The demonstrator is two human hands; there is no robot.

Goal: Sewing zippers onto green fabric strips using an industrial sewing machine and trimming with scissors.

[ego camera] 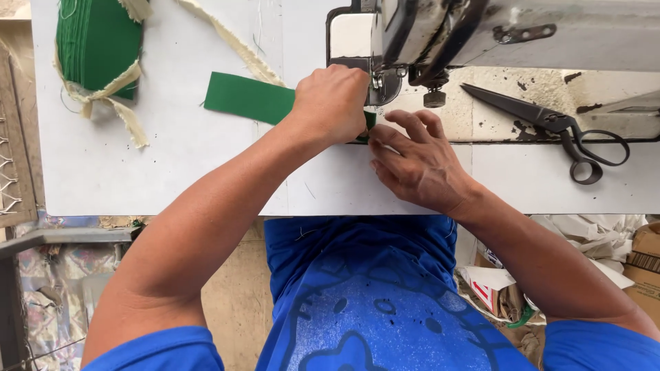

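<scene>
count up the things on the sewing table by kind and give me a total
Green fabric strip under the left hand and right hand: 1
Tied bundle of green pieces: 1
Scissors: 1
Sewing machine: 1
Loose cream strip: 1
Total: 5

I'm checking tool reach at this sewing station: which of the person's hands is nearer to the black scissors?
Right. The right hand rests on the table just left of the scissors, apart from them. The left hand is farther left, on the green strip.
</scene>
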